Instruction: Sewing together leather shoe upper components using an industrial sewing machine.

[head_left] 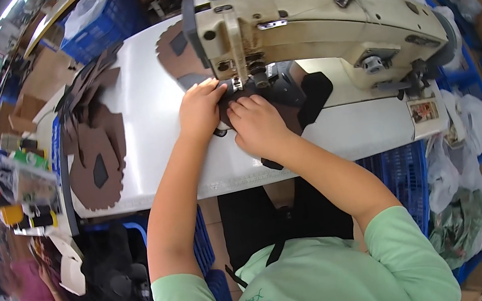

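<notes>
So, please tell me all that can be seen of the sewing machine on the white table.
The sewing machine is cream, looks like painted metal, worn and stained. Its long arm lies across the white table, with the needle head at the picture's left and a handwheel at the right end. Dark brown and black pieces lie under the needle. The left hand and right hand press these pieces beside the presser foot.

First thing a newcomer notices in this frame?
The big cream sewing machine across the top, with both hands pressed on a dark workpiece at its needle: left hand beside the presser foot, right hand just below it. Next, the stack of brown cut pieces at the white table's left edge.
</notes>
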A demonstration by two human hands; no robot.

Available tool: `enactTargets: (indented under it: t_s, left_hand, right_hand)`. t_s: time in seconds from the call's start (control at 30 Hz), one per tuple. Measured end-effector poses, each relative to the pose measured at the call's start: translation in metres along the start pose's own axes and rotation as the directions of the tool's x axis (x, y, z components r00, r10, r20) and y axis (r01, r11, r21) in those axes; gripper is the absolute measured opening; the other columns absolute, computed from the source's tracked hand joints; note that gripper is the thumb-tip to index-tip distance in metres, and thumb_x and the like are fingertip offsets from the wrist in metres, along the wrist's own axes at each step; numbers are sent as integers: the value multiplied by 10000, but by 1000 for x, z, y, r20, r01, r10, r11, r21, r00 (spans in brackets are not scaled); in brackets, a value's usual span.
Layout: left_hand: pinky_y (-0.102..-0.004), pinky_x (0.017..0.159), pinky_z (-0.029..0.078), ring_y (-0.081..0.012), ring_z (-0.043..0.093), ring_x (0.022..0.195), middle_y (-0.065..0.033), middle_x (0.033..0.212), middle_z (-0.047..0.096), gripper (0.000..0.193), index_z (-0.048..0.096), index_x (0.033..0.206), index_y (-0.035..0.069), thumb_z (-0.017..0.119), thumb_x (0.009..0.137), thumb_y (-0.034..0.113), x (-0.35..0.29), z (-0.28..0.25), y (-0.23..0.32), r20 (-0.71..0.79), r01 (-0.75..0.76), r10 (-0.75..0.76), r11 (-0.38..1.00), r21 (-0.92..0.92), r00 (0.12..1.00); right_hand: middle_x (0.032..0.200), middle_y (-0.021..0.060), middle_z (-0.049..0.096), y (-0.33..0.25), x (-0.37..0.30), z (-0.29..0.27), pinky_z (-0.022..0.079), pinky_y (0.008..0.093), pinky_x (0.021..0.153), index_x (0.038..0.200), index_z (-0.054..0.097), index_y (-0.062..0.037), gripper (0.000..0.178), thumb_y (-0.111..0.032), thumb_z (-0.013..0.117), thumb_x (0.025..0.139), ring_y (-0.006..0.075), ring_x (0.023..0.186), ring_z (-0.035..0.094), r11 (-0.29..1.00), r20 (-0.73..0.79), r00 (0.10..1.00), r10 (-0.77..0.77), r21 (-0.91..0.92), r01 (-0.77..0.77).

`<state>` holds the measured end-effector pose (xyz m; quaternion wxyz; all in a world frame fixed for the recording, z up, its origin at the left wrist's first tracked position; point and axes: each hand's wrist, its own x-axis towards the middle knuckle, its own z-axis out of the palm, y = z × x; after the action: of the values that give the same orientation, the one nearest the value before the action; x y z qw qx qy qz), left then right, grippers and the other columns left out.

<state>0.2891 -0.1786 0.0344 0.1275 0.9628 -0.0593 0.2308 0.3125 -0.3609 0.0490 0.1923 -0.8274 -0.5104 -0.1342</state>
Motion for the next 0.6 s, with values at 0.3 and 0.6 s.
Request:
enactTargets:
  t_s: [0.3, 0.6]
  left_hand:
    - [-397, 911, 472, -265, 583, 1178, -126, 1259, 632, 473, 647, 1222, 79, 631, 750, 77, -19, -19, 29, 179, -38, -22, 944, 327, 984]
    - [-413, 927, 498, -298, 608, 1134, -161, 1219, 642, 423, 658, 1124, -7, 643, 715, 97, -21, -17, 46, 183, -29, -11, 976, 214, 983]
  right_hand:
    - [1302, 83, 613, 47, -14, -16, 371, 405, 1090, 1151, 662, -41, 424, -90, 609, 732, 242, 1255, 517, 973, 100, 976, -193, 151, 177]
    - [1250, 117, 630, 47, -18, -30, 343, 401, 1134, 1111, 655, -20, 315, -72, 563, 814, 251, 1251, 533, 972, 121, 965, -234, 64, 227]
